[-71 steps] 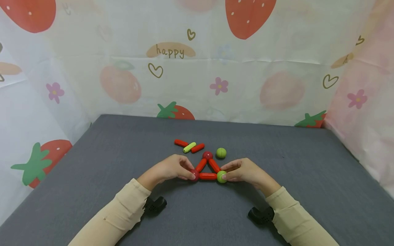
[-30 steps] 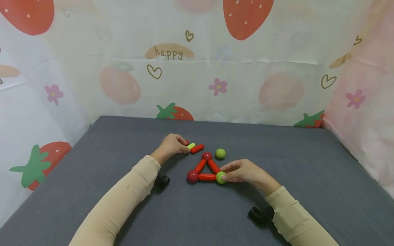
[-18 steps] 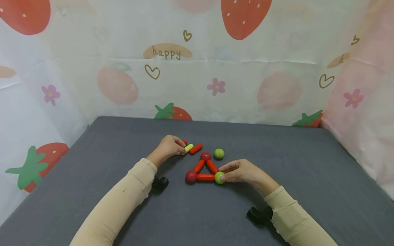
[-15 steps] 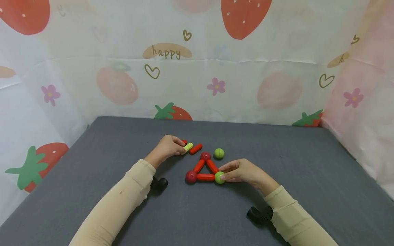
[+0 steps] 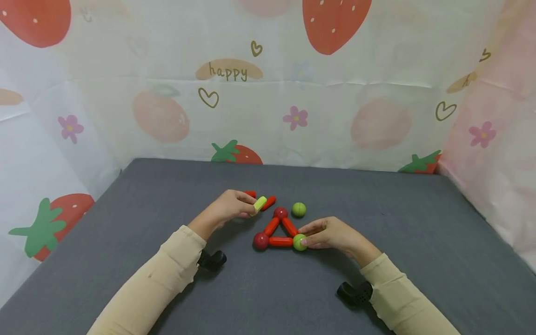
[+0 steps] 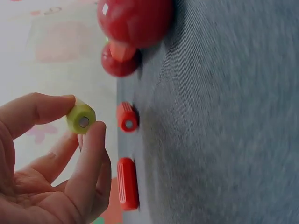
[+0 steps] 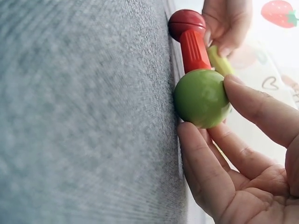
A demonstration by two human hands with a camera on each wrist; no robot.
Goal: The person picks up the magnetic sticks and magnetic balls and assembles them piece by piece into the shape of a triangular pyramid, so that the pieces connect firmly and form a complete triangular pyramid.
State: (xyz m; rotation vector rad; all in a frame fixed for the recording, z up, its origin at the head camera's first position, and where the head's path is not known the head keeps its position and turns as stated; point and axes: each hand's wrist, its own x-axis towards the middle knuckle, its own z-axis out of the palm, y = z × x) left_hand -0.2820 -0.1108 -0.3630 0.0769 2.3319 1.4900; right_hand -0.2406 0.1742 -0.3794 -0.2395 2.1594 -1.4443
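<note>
Lime rod (image 5: 260, 203) in left hand (image 5: 228, 207), slanting away-right.

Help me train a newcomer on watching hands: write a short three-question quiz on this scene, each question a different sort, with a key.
1. What does the left hand pinch?
a) A red ball
b) A yellow rod
c) Nothing

2. True or false: the right hand holds a red ball.

3. How many red rods form the sides of the triangle?

Key
1. b
2. False; it holds the triangle's green ball.
3. Three
</note>
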